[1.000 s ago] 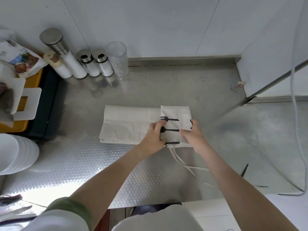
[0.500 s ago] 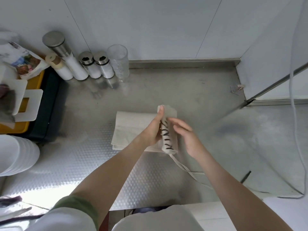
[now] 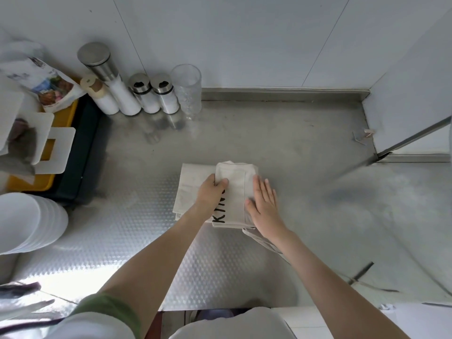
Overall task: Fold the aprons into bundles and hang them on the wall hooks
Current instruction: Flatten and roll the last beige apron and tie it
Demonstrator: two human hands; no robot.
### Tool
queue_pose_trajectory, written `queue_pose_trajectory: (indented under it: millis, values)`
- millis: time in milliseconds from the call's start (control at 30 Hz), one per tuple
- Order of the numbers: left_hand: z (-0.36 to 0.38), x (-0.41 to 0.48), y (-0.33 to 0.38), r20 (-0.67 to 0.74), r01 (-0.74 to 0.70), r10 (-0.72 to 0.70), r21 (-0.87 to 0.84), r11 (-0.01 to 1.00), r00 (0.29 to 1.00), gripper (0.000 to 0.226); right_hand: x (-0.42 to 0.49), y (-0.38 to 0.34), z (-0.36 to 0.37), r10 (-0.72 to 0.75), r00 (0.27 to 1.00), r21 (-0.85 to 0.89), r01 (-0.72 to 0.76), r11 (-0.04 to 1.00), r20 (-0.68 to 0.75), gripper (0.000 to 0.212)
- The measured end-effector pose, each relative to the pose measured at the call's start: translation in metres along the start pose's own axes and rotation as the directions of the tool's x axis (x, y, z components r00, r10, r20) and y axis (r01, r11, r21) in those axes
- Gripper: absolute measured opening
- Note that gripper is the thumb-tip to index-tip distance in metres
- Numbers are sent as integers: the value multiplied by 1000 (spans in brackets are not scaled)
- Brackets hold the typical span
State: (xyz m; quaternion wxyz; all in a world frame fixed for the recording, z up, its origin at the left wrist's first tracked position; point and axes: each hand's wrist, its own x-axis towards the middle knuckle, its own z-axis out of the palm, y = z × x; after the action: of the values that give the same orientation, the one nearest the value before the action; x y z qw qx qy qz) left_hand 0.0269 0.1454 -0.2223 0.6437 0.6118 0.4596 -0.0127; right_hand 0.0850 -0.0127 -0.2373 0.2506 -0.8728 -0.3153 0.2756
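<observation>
While you pin it, the apron [image 3: 234,189] lies half-folded on the counter [image 3: 281,138].
Your left hand [image 3: 210,193] curls round the folded edge; your right hand [image 3: 263,204] presses flat, gripping nothing. Release early and the fold could spring open, or the dangling strap [image 3: 260,238] snag.

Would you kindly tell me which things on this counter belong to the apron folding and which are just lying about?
Belonging to the job:
apron
left hand, gripping its folded edge
right hand, pressing it flat

Just lying about:
shakers
clear glass
stacked white bowls
yellow tray
</observation>
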Motion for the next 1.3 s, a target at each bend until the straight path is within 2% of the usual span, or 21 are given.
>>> queue_pose_trajectory:
  millis: [67, 133, 200, 267, 400, 500, 567, 633, 700, 733, 800, 867, 933, 1033, 1100, 1200, 1300]
  values:
    - [-2, 0, 0, 70, 38, -29, -127, 991, 997, 17, 2, -3, 2, 14, 1000, 2, -14, 1000, 3, 61]
    - [-6, -2, 2, 216, 133, -64, -320, 938, 974, 23, 5, -2, 6, 31, 1000, -51, -31, 998, 0, 60]
    - [-11, -4, 3, 334, 187, -59, -368, 911, 941, 27, 7, -3, 10, 59, 998, -96, -60, 994, -14, 64]
    - [-13, -1, -2, 339, 137, -30, -296, 945, 940, 32, 8, -5, 16, 89, 995, -139, -94, 986, -44, 71]
    - [-9, 7, -6, 80, -15, 19, -45, 999, 997, 22, 15, -13, 26, 144, 987, -264, -157, 952, -68, 73]
    - [-5, 11, 1, -70, 12, -4, 111, 994, 998, 34, 23, -18, 26, 157, 987, -334, -157, 929, -25, 68]
    - [-5, 15, 2, -105, -8, 33, 229, 973, 994, 38, 28, -25, 19, 86, 991, -283, -111, 953, -98, 70]
    - [-10, 19, 3, -57, -41, 59, 280, 959, 997, 33, 36, -31, 2, 87, 968, -130, -121, 984, -237, 74]
    - [-20, 24, 2, 70, -57, 43, 214, 975, 997, 28, 50, -30, -14, 85, 961, -16, -93, 996, -262, 61]
    - [-26, 25, 0, 147, -56, 32, 165, 985, 989, 27, 57, -28, -23, 70, 975, 15, -68, 998, -212, 55]
    - [-35, 25, -3, 254, -37, 10, 103, 994, 967, 26, 67, -28, -38, 96, 995, 143, -95, 985, 4, 53]
    - [-38, 25, -6, 253, -23, 2, 80, 997, 968, 28, 70, -26, -43, 136, 976, 268, -179, 947, 171, 34]
    - [-37, 23, -5, 238, -54, 31, 93, 994, 971, 28, 70, -23, -44, 173, 958, 272, -233, 934, 228, 16]
    - [-35, 21, -3, 244, -96, 59, 140, 985, 968, 33, 70, -19, -43, 187, 935, 91, -223, 971, 302, 21]
    - [-38, 20, -2, 286, -85, 45, 131, 988, 957, 33, 69, -17, -42, 218, 942, -51, -212, 976, 255, 25]
    - [-39, 18, -2, 325, -99, 37, 178, 979, 945, 31, 65, -13, -37, 251, 954, -32, -249, 968, 166, 28]
    - [-37, 18, -4, 224, -191, 106, 401, 896, 969, 18, 60, -10, -32, 299, 952, -9, -300, 954, 64, 28]
